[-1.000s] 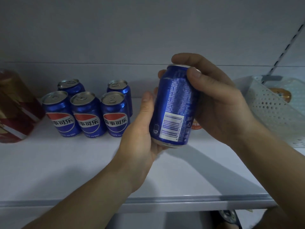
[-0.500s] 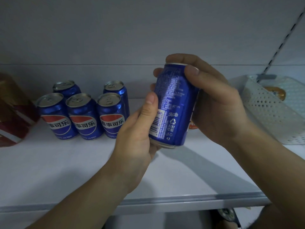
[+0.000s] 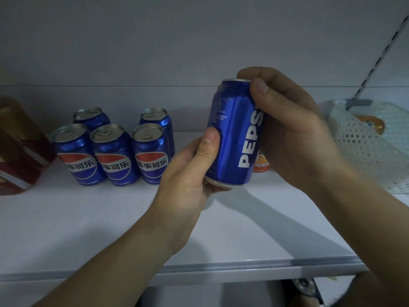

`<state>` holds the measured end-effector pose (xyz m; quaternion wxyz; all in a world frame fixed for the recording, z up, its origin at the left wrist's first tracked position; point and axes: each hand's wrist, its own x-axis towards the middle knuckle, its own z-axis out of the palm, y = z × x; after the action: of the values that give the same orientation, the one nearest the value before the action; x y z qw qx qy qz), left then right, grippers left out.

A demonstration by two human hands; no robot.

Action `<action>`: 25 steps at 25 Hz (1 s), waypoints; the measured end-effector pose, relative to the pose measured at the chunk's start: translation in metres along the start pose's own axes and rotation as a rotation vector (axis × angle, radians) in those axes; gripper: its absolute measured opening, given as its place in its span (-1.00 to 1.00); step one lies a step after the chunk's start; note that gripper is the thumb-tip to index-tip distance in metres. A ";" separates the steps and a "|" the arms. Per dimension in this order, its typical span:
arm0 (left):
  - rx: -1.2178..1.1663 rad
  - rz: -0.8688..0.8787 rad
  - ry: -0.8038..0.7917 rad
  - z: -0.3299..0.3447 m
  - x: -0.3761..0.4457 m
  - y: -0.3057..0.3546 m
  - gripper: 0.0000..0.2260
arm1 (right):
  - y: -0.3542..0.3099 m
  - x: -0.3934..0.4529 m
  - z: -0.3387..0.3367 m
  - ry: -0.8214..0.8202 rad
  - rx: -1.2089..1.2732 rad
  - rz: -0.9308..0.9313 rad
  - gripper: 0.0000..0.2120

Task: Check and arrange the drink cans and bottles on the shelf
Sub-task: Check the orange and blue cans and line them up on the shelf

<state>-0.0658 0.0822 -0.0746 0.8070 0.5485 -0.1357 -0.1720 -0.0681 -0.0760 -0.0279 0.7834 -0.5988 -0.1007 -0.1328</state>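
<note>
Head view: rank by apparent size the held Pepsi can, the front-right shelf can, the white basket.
1. white basket, cropped by the frame
2. held Pepsi can, inflated by nearness to the camera
3. front-right shelf can, likely the same real size as the held one

A deep blue Pepsi can (image 3: 234,134) is lettered in white down its side. Five blue cans (image 3: 110,149) at far left are marked with red, white and blue globes and silver tops. The shelf (image 3: 88,229) is white. A white perforated basket (image 3: 365,142) is dotted with holes at right. A red and gold container (image 3: 20,147) is seen at left.
</note>
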 end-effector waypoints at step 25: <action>-0.248 -0.122 -0.012 0.007 -0.003 0.009 -0.52 | 0.000 0.002 0.000 -0.104 0.072 0.065 -0.63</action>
<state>-0.0700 0.0808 -0.0639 0.8558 0.4505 -0.0845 -0.2396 -0.0662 -0.0765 -0.0278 0.8020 -0.5793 -0.1265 -0.0721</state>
